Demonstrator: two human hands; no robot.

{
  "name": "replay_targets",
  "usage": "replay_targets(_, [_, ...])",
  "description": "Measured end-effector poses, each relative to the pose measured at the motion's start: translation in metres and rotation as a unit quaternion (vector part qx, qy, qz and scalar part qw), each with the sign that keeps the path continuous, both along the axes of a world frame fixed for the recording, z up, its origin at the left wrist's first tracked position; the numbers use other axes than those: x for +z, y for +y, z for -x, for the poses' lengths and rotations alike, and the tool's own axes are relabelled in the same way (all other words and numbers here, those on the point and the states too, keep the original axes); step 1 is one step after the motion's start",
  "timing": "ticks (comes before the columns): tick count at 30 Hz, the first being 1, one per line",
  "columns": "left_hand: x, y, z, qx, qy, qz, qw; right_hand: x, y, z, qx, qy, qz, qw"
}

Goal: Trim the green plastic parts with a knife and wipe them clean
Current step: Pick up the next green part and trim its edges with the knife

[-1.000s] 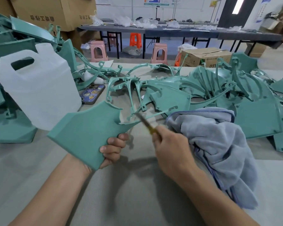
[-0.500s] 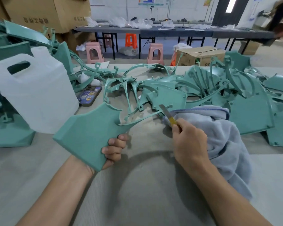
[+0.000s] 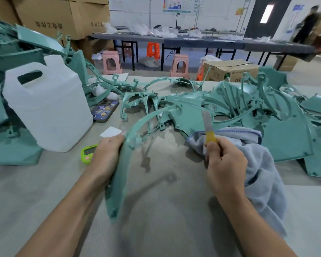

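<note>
1. The left hand [image 3: 107, 154] is just to the right of the white jug [image 3: 46, 104]. Its grip is clamped on a green plastic part [image 3: 119, 179], a long curved piece turned on edge.
2. The part's broad lower end hangs over the counter [image 3: 165, 219], nearer the person than the jug. Its thin arched arm sweeps up and away, to the jug's right.
3. The right hand [image 3: 225, 164] is farther right of the jug, well apart from the left hand. Its grip is closed tight round the knife [image 3: 208, 127], with the fingers curled on the yellow handle. The grey blade points up and away, clear of the held part.
4. A grey towel [image 3: 258, 173] lies crumpled on the counter under and beyond the right hand, on the side away from the jug.
5. A heap of green parts [image 3: 248, 112] covers the counter to the far right of the jug, behind the towel. It is made up of flat panels and thin curved ribs, tangled together.
6. A dark phone [image 3: 105, 110] lies just beside the jug's right side.
7. A small green timer [image 3: 87, 153] sits off the jug's near right corner, partly hidden by the left hand. A white scrap of paper [image 3: 110, 131] lies between the timer and the phone.
8. More green pieces [image 3: 13, 145] are stacked left of and behind the jug, with cardboard boxes [image 3: 63, 15] behind them.
</note>
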State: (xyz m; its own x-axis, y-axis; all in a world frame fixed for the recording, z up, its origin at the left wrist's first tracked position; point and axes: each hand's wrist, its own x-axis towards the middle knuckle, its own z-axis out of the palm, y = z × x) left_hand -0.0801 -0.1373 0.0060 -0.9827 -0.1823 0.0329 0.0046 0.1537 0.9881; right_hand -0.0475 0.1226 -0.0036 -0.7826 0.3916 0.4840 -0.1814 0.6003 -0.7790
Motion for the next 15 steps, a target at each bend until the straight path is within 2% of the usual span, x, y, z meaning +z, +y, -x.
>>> replay_targets(2, [-0.002, 0.001, -0.003, 0.001, 0.045, 0.133, 0.990, 0.000, 0.000, 0.004, 0.017, -0.016, 0.000, 1.000])
replay_targets(3, [-0.004, 0.003, -0.004, -0.007, 0.054, 0.158, 0.986, -0.001, 0.000, 0.005, 0.026, -0.030, -0.010, 0.999])
replay_targets(10, [0.000, 0.006, -0.010, -0.060, 0.029, 0.143, 0.987, -0.001, -0.002, 0.008, 0.071, -0.060, -0.045, 0.995])
replay_targets(12, [0.002, 0.010, -0.012, -0.092, 0.005, 0.074, 0.993, -0.002, -0.001, 0.010, 0.074, -0.056, -0.057, 0.994])
replay_targets(15, [0.008, 0.011, -0.008, -0.132, -0.096, -0.096, 0.982, -0.003, 0.002, 0.015, 0.058, -0.069, -0.071, 0.993])
